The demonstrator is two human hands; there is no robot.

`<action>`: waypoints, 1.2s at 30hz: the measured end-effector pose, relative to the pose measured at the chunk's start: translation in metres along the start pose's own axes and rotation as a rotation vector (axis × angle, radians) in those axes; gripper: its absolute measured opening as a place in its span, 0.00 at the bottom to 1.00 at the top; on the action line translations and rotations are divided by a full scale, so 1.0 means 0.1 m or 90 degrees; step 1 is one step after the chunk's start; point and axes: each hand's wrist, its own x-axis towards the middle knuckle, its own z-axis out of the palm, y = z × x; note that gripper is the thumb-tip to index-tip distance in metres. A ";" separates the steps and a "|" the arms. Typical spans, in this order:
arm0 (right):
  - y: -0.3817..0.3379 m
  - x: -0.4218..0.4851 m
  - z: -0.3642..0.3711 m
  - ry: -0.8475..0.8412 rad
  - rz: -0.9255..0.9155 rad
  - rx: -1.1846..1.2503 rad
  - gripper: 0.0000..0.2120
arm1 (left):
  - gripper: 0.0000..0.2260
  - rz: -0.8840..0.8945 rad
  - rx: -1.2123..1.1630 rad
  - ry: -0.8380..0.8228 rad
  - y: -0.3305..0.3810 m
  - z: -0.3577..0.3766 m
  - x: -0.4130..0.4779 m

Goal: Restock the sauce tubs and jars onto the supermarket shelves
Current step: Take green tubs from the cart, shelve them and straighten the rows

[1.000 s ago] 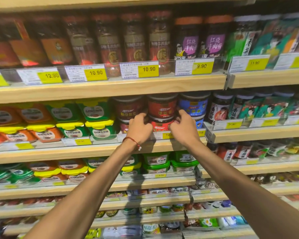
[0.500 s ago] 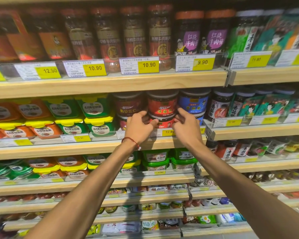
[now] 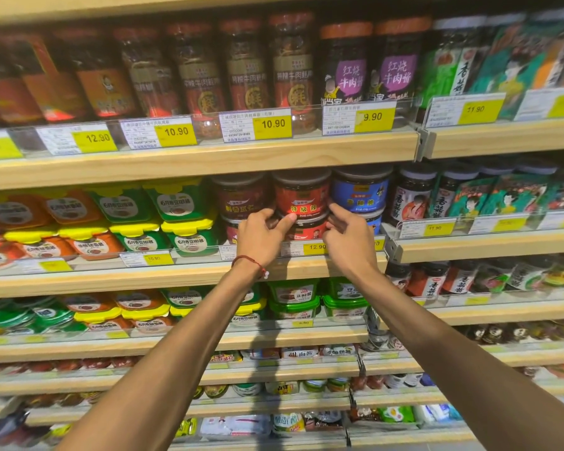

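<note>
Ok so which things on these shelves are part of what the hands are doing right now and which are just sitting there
In the job:
- left hand and right hand, touching the stack
- upper red-labelled round sauce tub
- lower red tub beneath it

Just sitting there:
- blue-labelled round tub
- dark-red-labelled tub
- green tubs with yellow lids
- tall purple-labelled jars
- yellow price tags

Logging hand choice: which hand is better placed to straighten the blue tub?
Right, probably. The right hand sits directly beside the blue tub; the left hand is across the red tub.
</note>
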 end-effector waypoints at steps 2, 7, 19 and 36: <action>0.01 -0.01 0.00 -0.005 -0.003 0.006 0.31 | 0.24 0.004 0.002 0.000 0.01 0.00 -0.03; 0.02 0.01 -0.02 -0.025 -0.005 -0.003 0.32 | 0.19 0.015 0.004 0.004 0.04 0.02 -0.08; 0.07 0.09 -0.05 -0.064 0.009 0.013 0.36 | 0.17 0.019 0.039 0.052 0.10 0.07 -0.14; 0.05 -0.23 0.38 0.068 -0.006 -0.016 0.21 | 0.13 0.064 0.029 0.097 -0.18 -0.33 -0.24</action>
